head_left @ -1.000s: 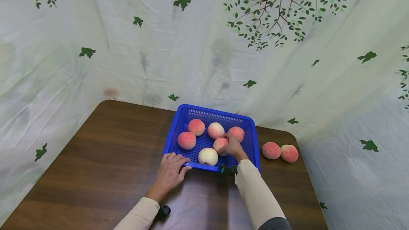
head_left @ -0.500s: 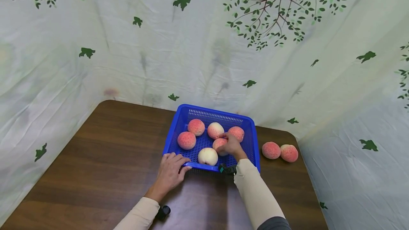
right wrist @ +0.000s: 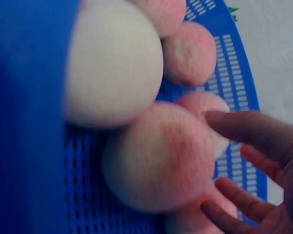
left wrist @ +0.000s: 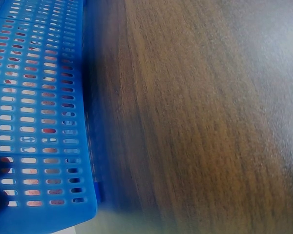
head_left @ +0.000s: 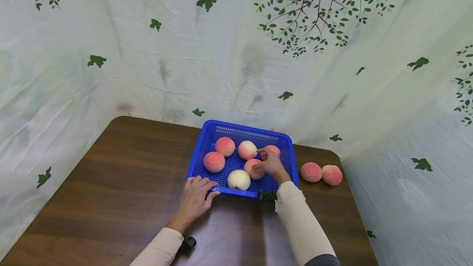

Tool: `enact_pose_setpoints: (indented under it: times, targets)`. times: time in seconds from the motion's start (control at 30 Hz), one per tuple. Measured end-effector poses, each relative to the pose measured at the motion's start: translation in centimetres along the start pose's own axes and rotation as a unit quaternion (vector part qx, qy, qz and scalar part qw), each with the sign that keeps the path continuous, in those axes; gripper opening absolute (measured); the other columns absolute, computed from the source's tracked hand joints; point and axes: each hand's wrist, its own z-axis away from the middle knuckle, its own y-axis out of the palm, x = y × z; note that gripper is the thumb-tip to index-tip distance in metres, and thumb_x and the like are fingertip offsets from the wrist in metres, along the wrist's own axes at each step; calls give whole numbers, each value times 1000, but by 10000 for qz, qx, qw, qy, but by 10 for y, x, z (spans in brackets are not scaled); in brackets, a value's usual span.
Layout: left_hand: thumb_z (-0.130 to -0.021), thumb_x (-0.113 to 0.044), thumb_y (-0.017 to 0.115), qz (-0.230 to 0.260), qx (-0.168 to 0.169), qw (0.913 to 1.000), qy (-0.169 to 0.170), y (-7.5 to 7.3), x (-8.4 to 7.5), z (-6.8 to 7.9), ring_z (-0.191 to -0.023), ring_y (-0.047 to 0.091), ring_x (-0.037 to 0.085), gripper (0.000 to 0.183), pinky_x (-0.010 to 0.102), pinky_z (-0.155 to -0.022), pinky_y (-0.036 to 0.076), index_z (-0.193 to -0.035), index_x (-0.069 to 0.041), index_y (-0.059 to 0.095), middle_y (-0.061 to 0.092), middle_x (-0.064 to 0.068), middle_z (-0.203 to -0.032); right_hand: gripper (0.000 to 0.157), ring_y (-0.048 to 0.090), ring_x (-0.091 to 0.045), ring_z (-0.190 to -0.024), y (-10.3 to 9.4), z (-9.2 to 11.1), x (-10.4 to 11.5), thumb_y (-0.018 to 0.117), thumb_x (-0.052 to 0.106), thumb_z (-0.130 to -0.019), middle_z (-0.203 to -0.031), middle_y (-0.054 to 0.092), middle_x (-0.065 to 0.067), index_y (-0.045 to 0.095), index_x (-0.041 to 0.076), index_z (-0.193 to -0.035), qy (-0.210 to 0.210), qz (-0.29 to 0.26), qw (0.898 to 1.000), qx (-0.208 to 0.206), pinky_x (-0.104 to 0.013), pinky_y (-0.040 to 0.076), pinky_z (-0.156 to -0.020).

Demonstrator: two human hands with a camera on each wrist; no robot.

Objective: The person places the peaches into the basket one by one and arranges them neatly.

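A blue plastic basket (head_left: pixel 247 130) holds several pink and cream peaches. My left hand (head_left: pixel 195 198) grips the basket's near left rim, its fingers laid over the edge. In the left wrist view the slotted outer wall (left wrist: pixel 39 122) shows, with peaches faintly visible through it. My right hand (head_left: pixel 273 165) is over the basket's right part, fingers spread, holding nothing. Just beside its fingertips lies a pink-cream peach (right wrist: pixel 158 158), and a pale peach (head_left: pixel 239 180) sits near the front wall. The right hand partly covers the far right peach (head_left: pixel 273 149).
Two more peaches, a pink one (head_left: pixel 311 172) and a pink-cream one (head_left: pixel 331 175), lie on the brown table (head_left: pixel 111 192) right of the basket. A white leaf-printed curtain (head_left: pixel 229 60) hangs close behind the table and along both sides.
My right hand has let go of the front-right peach, spreading its fingers and lifting slightly off it to the right. The left hand keeps its place on the rim. The head view shifts slightly.
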Motion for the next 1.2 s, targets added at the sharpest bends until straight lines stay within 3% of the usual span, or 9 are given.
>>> enact_pose_setpoints:
  times: [0.13,0.37,0.53,0.7,1.2]
  targets:
    - [-81,-35,71,-44,75,10000,-11,1,1,-1,-72,51,19,19,39,-75,38,-90,-17,73,63,-4,-78,60,50,-38,-118,-17,5,-2,82,10,-72,-128,54,-21,54,2,-125,-151,70,9998,-124,-50,46,-92]
    - [-81,-34,71,-13,108,9999,-96,0,2,-2,-73,51,20,19,40,-75,38,-90,-17,73,64,-3,-79,64,43,-44,-127,-51,8,-12,78,11,-78,-138,46,-23,50,4,-135,119,-35,9998,-138,-56,41,-98]
    - [-81,-33,72,-46,114,9998,-136,-1,4,-1,-73,51,20,18,41,-75,38,-90,-17,73,65,-3,-79,62,43,-44,-128,-71,11,-14,76,14,-82,-140,45,-24,48,4,-136,-43,103,9995,-284,-58,40,-99]
    - [-80,-33,72,-83,86,9998,-137,0,4,-1,-72,51,20,18,41,-75,38,-90,-18,73,65,-3,-79,63,41,-42,-130,-92,20,-19,74,14,-85,-143,42,-23,44,5,-140,46,-130,9986,-502,-57,37,-102]
    - [-81,-34,70,-82,170,9998,-43,0,0,-1,-72,50,19,19,40,-74,37,-90,-18,73,63,-4,-79,61,31,-47,-133,-161,38,-96,69,15,-88,-145,34,-30,41,-3,-139,490,249,9921,-1127,-59,32,-104]
